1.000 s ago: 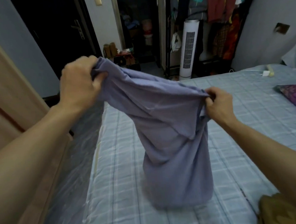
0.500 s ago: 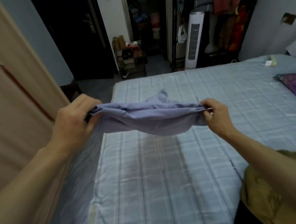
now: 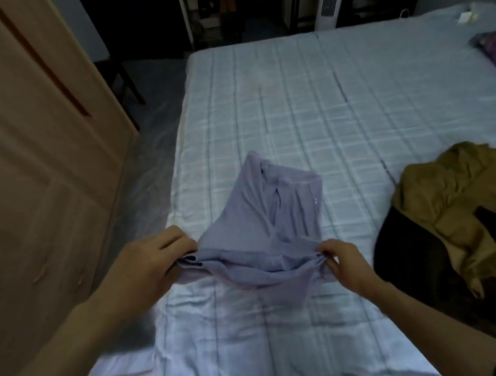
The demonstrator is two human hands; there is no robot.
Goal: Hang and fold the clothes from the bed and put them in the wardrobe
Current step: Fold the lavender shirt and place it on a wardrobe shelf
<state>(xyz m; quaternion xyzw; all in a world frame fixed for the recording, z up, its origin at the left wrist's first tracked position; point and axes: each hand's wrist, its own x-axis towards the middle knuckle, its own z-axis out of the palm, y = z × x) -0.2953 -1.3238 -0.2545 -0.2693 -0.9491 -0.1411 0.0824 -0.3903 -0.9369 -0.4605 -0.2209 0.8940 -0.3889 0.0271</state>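
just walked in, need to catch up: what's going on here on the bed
A person is folding a lilac shirt on the bed. The left hand grips one end of its near edge, the right hand pinches the other; its far part lies flat. A brown garment and a dark garment lie heaped to the right, unfolded.

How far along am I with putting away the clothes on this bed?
Early. Nothing looks finished yet. In hand: the lilac shirt, its far end lying on the bed, near edge pinched by the left hand and right hand. Remaining: fold it, then the olive garment and black garment heaped alongside, then the wardrobe.
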